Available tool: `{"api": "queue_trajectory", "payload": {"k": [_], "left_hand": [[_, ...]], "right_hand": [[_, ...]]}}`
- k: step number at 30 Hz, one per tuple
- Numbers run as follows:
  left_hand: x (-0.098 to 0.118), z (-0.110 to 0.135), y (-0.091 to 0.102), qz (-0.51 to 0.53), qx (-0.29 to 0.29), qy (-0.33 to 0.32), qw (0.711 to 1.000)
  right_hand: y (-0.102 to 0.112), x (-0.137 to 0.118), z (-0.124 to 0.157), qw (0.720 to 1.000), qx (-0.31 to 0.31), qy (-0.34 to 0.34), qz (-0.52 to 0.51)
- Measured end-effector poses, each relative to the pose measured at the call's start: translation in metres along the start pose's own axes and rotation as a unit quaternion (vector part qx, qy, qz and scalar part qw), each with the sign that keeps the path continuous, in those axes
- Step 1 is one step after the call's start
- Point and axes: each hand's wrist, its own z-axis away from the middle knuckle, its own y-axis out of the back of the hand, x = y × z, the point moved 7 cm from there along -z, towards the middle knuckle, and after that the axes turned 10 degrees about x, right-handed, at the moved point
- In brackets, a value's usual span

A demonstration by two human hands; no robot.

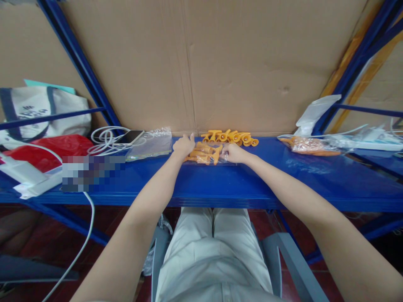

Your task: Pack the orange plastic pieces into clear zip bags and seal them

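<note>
Head view, and both hands are working at a clear bag (223, 161) of orange pieces (203, 159) lying between them on the blue table (208, 184), the right hand (233, 152) curling its fingers in a pinch on the bag's right end while the left hand (183, 147) is touching the left end, its grip impossible to tell from here. Just beyond the right hand, loose orange pieces (231, 136) are sitting in a heap, and to the left of the left hand a flat plastic packet (149, 145) is lying near a coiled white cable (105, 140)!
</note>
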Motion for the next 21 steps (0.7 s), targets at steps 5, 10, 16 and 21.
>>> {"api": "queue_trajectory", "payload": {"k": [5,10,16,21], "left_hand": [[0.003,-0.002,-0.001,0.01,-0.008,-0.025,1.0],[0.005,0.0,-0.003,-0.013,-0.011,-0.046,0.999],[0.01,0.001,-0.019,-0.052,-0.033,-0.12,0.991],[0.009,-0.001,-0.025,-0.053,-0.037,-0.13,0.989]], "right_hand": [[-0.003,-0.007,0.0,0.998,0.007,-0.007,-0.063],[-0.001,-0.009,0.001,0.997,0.002,-0.033,-0.065],[0.004,-0.015,0.002,0.999,-0.026,-0.002,-0.021],[0.026,-0.001,0.0,0.995,0.007,-0.064,0.082]]}}
